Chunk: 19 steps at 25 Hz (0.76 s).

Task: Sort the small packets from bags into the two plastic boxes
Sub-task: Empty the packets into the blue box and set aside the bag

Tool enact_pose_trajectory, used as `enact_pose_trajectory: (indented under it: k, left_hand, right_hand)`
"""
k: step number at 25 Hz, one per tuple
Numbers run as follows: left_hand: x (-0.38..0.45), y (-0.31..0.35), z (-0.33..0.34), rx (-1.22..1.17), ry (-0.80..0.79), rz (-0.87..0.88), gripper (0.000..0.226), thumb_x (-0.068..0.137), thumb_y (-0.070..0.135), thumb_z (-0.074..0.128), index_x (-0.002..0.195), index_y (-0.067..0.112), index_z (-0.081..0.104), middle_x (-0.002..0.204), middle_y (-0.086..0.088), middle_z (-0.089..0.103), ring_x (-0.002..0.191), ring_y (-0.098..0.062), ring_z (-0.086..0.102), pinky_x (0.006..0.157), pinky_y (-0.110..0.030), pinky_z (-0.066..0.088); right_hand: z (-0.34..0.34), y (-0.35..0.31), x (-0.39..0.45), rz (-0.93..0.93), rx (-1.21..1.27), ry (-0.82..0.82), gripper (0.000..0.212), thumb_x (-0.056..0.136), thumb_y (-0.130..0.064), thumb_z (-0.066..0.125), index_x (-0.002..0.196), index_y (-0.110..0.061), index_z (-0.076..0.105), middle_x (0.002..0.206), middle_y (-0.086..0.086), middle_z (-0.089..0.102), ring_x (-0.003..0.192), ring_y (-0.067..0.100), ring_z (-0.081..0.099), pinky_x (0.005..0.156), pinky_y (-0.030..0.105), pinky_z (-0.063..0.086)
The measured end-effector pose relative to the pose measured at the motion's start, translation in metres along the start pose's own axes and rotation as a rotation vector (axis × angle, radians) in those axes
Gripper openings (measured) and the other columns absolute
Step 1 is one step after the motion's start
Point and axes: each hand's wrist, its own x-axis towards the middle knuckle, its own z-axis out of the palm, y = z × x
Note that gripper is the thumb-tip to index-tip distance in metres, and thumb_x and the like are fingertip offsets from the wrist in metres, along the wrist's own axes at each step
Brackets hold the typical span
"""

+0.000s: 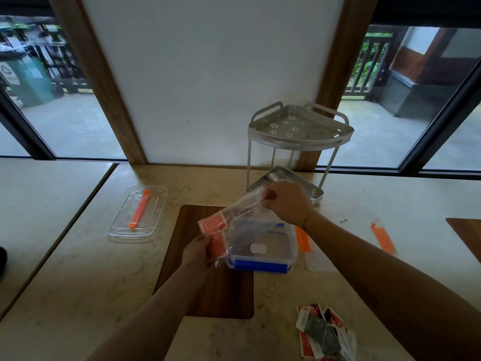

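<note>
Over the pale marble surface [91, 282] both hands pinch a clear plastic bag [242, 220] of orange packets [214, 225], left hand [197, 252] low, right hand [289, 201] high, so packets could spill beside the blue-clipped plastic box [263, 252].

- A home-like dining or kitchen corner, judging by its fittings.
- A pale marble-look tabletop [78, 277] with a wooden placemat [221, 295] set on it.
- A metal two-tier corner rack [299, 131], of the kitchen sort, stands by the white wall [208, 74].
- Large windows [65, 100] look out on a paved yard with a green bin [31, 82] and a railing [364, 63].
</note>
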Motion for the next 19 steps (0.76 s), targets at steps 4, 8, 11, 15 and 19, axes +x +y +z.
enact_pose_trajectory:
  k: [4, 8, 11, 15, 19]
  left_hand:
    - [0.01, 0.014, -0.011, 0.298, 0.112, 0.11, 0.031, 0.095, 0.019, 0.057, 0.124, 0.008, 0.056, 0.113, -0.016, 0.066, 0.098, -0.032, 0.066, 0.09, -0.052, 0.053]
    - [0.016, 0.024, -0.011, 0.462, 0.175, 0.175, 0.031, 0.091, 0.02, 0.063, 0.121, 0.011, 0.059, 0.106, -0.011, 0.068, 0.09, -0.028, 0.068, 0.086, -0.049, 0.056]
    - [0.022, 0.029, -0.003, 0.52, 0.208, 0.217, 0.017, 0.091, 0.017, 0.063, 0.107, 0.011, 0.064, 0.103, -0.013, 0.07, 0.09, -0.028, 0.068, 0.088, -0.049, 0.055]
    - [0.028, 0.036, 0.006, 0.568, 0.251, 0.238, 0.009, 0.09, 0.014, 0.065, 0.097, 0.011, 0.068, 0.093, -0.01, 0.07, 0.084, -0.026, 0.068, 0.078, -0.044, 0.058]
    - [0.03, 0.044, 0.016, 0.622, 0.264, 0.295, 0.014, 0.09, 0.009, 0.063, 0.103, 0.008, 0.069, 0.088, -0.008, 0.068, 0.082, -0.023, 0.066, 0.068, -0.033, 0.054]
  right_hand:
    - [0.039, 0.035, -0.003, 0.193, 0.05, -0.065, 0.014, 0.087, -0.023, 0.062, 0.075, -0.016, 0.067, 0.078, 0.004, 0.068, 0.071, 0.012, 0.061, 0.064, 0.018, 0.045]
    - [0.077, 0.058, -0.013, 0.352, 0.068, -0.138, 0.023, 0.091, -0.03, 0.059, 0.069, -0.022, 0.061, 0.069, -0.003, 0.062, 0.066, 0.008, 0.059, 0.065, 0.022, 0.045]
    - [0.099, 0.067, -0.013, 0.427, 0.084, -0.197, 0.022, 0.095, -0.027, 0.052, 0.08, -0.017, 0.065, 0.078, 0.001, 0.066, 0.072, 0.011, 0.062, 0.072, 0.026, 0.051]
    - [0.115, 0.07, -0.005, 0.431, 0.077, -0.249, 0.021, 0.096, -0.02, 0.049, 0.087, -0.012, 0.066, 0.082, 0.004, 0.068, 0.076, 0.015, 0.065, 0.075, 0.029, 0.055]
    - [0.123, 0.074, 0.0, 0.466, 0.077, -0.274, 0.02, 0.097, -0.021, 0.049, 0.092, -0.011, 0.065, 0.087, 0.005, 0.068, 0.079, 0.017, 0.065, 0.079, 0.031, 0.055]
